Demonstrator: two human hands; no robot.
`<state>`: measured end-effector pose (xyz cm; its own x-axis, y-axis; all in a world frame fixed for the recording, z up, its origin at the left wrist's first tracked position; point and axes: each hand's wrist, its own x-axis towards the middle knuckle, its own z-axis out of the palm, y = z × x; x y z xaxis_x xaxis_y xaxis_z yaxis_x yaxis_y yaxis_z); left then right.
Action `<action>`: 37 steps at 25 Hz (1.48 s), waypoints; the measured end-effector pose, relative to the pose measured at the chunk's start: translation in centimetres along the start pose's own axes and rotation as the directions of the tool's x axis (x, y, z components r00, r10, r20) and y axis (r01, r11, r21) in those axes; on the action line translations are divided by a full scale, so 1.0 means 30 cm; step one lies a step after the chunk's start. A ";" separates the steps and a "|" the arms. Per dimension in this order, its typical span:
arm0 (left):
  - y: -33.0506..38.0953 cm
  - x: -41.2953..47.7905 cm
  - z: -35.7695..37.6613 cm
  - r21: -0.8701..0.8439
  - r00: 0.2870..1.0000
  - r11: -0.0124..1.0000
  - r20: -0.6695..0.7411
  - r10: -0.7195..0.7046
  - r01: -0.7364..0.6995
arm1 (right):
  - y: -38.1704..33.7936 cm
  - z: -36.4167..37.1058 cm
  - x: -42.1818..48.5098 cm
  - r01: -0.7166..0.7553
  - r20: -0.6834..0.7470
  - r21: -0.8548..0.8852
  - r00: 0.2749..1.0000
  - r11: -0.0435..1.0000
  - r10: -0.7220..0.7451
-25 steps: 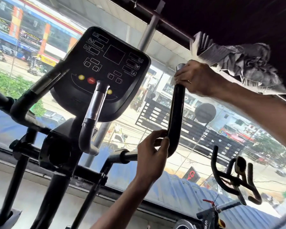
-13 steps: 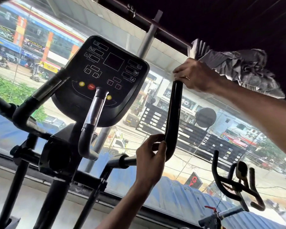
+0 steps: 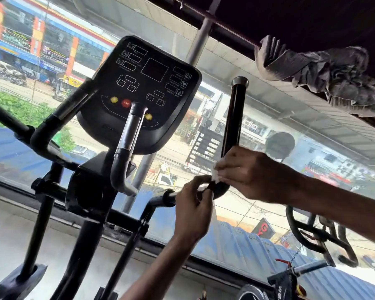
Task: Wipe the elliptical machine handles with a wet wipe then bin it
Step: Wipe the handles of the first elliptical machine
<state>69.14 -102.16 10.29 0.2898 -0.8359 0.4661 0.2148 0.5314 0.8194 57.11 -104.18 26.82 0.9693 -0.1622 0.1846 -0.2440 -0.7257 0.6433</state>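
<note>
A wide gym window fills the background, with a street of shops and parked vehicles beyond the glass. In front of it stands the elliptical machine, seen from below.

The right hand (image 3: 253, 174) is curled round the lower part of the right handle (image 3: 233, 118), an upright black bar with a chrome cap above the hand. The wet wipe (image 3: 215, 178) is pressed between this hand's fingers and the bar; only a small white edge shows, the rest is hidden under the hand. Just below and to its left, the left hand (image 3: 193, 204) grips the bend of the same handle, fingers wrapped over it and thumb underneath. The two hands nearly touch.

Left of and above both hands is one console (image 3: 143, 87), dark, with two yellow buttons (image 3: 114, 99) and one red stop button (image 3: 126, 103). One short fixed grip (image 3: 128, 137) rises in front of it, and one further handle, the left handle (image 3: 59, 118), sits well apart from the hands on the far left.

Above the right hand, a bundled grey cloth (image 3: 325, 76) lies on a dark ledge. Below the right forearm are the black handlebars (image 3: 318, 237) of another machine.
</note>
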 end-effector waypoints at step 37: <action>-0.361 0.044 -0.155 0.347 0.985 0.922 -0.060 -0.161 0.172 | -0.342 0.245 0.040 -0.095 0.163 -0.581 0.960 0.808 0.230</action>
<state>71.54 -108.39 0.49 0.3068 -0.9008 0.3073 -0.0760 0.2987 0.9513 61.00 -101.86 14.98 0.8788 -0.4312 0.2043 -0.3068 -0.1828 0.9340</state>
